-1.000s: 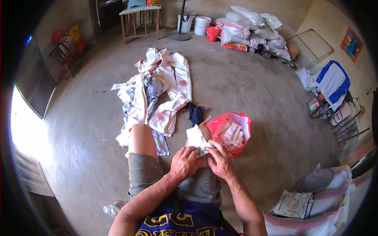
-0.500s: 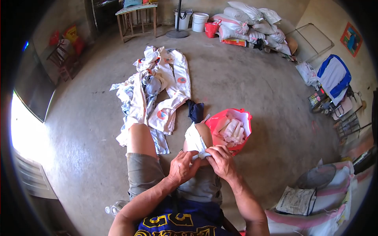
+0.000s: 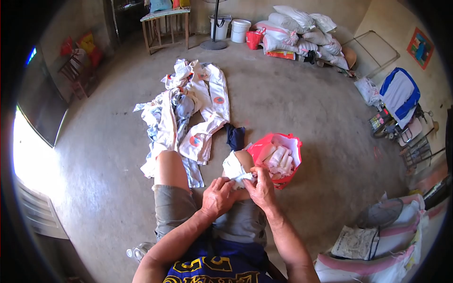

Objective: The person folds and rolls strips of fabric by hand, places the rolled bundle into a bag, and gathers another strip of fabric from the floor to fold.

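A piece of white cloth (image 3: pixel 232 166) lies over my right knee, its near end gathered into a small roll. My left hand (image 3: pixel 218 196) grips the left end of that roll with bent fingers. At the other end my right hand (image 3: pixel 262 189) pinches the cloth between thumb and fingers. Just right of the knee stands a red bag (image 3: pixel 259 150) with a pale lining, holding several rolled whitish pieces (image 3: pixel 280 159). A heap of white printed cloth (image 3: pixel 211 126) spreads on the floor ahead, with a dark bundle (image 3: pixel 235 137) by its right edge.
White sacks (image 3: pixel 283 30) are piled at the back wall, near white buckets (image 3: pixel 240 31) and a small table (image 3: pixel 166 15). More sacks (image 3: pixel 396 245) lie close by on my right. A clear plastic object (image 3: pixel 138 252) is on the floor at left.
The near end of the cloth has shifted slightly and looks looser and more crumpled. My right hand has turned more upright, and my left hand's fingers have moved along the roll.
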